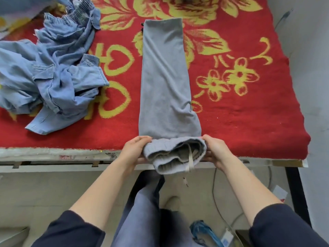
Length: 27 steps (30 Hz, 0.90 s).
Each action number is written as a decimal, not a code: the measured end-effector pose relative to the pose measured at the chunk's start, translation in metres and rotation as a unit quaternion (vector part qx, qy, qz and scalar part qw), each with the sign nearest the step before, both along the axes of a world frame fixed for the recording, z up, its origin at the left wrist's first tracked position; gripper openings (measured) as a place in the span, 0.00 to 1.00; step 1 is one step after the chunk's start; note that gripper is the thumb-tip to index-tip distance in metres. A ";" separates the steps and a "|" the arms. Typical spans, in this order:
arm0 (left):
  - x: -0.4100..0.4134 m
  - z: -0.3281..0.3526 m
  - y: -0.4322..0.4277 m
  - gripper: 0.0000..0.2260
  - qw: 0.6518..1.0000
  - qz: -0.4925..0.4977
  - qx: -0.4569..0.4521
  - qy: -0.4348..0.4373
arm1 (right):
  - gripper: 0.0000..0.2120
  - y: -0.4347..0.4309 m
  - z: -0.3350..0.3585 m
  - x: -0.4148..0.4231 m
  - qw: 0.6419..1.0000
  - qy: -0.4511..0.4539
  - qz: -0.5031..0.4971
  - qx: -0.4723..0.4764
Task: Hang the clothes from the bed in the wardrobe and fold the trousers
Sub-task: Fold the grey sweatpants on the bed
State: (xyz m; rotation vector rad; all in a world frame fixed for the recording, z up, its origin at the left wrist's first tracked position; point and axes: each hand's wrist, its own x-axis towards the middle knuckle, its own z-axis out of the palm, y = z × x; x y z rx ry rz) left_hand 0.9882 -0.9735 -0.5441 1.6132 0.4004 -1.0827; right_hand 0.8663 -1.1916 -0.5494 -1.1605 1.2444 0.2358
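A bed covered by a thick red blanket patterned with yellow flowers and hearts (249, 122) is seen from above, its pale, worn frame edge (53, 155) running across the near side. A crumpled heap of light blue denim garments (53, 77) is spread over the blanket's left part, well apart from the centre. A pair of grey knitted jogging trousers (165, 82) is laid lengthwise down the middle of the bed, the legs stacked one on the other and stretched flat towards the far side, with the leg ends lying on a yellow flower. The trousers' ribbed elastic waistband (174, 152) is lifted at the near edge of the bed and overhangs the frame. It is gripped at one side by the left hand (135, 150), whose fingers are curled over the top of the band, and at the other by the right hand (215, 150), whose fingers are wrapped round the fabric in the same way. A flat beige drawstring (191, 161) is seen hanging from the waistband's opening between the two hands. Both forearms are bare, with dark sleeves pushed up.
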 end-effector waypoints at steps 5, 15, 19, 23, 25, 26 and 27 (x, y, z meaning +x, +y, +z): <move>0.099 0.001 -0.048 0.05 0.996 0.071 -0.057 -0.005 | 0.09 -0.044 0.007 0.099 0.993 -0.074 -0.087 0.019; 0.288 -0.029 -0.138 0.08 0.996 0.050 -0.065 -0.016 | 0.11 -0.121 -0.024 0.280 0.991 -0.098 -0.090 0.021; 0.349 -0.030 -0.172 0.17 0.996 0.050 -0.076 -0.026 | 0.09 -0.150 -0.031 0.333 0.990 -0.133 -0.045 -0.022; 0.398 -0.017 -0.202 0.20 0.993 -0.001 -0.091 -0.073 | 0.08 -0.180 -0.023 0.380 0.989 -0.134 -0.001 -0.058; 0.418 -0.011 -0.217 0.20 0.990 -0.026 -0.093 -0.098 | 0.09 -0.191 -0.019 0.402 0.987 -0.140 -0.008 -0.079; 0.426 -0.009 -0.224 0.19 0.988 -0.033 -0.102 -0.108 | 0.08 -0.196 -0.017 0.411 0.985 -0.150 -0.016 -0.090; 0.432 -0.009 -0.231 0.18 0.985 -0.033 -0.121 -0.117 | 0.09 -0.200 -0.018 0.420 0.981 -0.160 -0.024 -0.108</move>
